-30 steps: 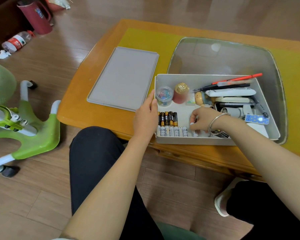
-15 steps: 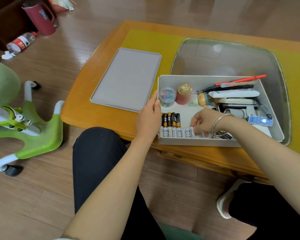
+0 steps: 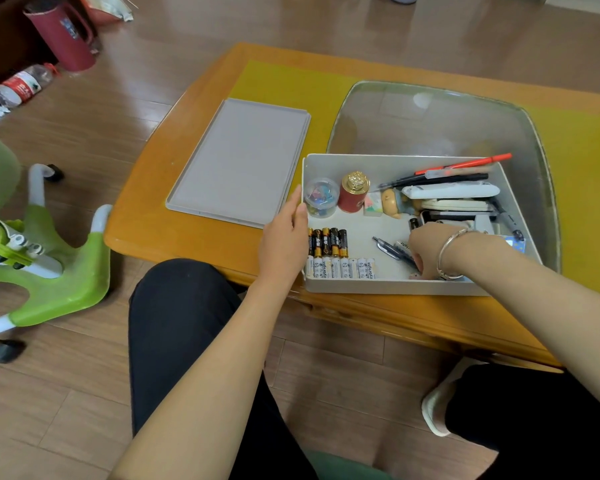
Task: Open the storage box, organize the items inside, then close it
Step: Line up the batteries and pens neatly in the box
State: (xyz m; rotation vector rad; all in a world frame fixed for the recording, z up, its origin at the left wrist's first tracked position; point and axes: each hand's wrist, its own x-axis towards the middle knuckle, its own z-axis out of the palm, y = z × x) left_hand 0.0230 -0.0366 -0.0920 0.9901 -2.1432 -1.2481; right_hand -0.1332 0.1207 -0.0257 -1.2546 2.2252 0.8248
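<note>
Table edge (image 3: 187, 251): open box (image 3: 388, 287), lid (image 3: 239, 161) alongside

Both forearms reach forward, bare. The left hand (image 3: 284, 242) lies flat, fingers straight and together, thumb up. The right hand (image 3: 426, 251) is turned down, fingers curled under; what they grip is hidden.

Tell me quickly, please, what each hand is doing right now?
Left hand: open, resting against the storage box.
Right hand: curled inside the box; any hold cannot be told.
</note>
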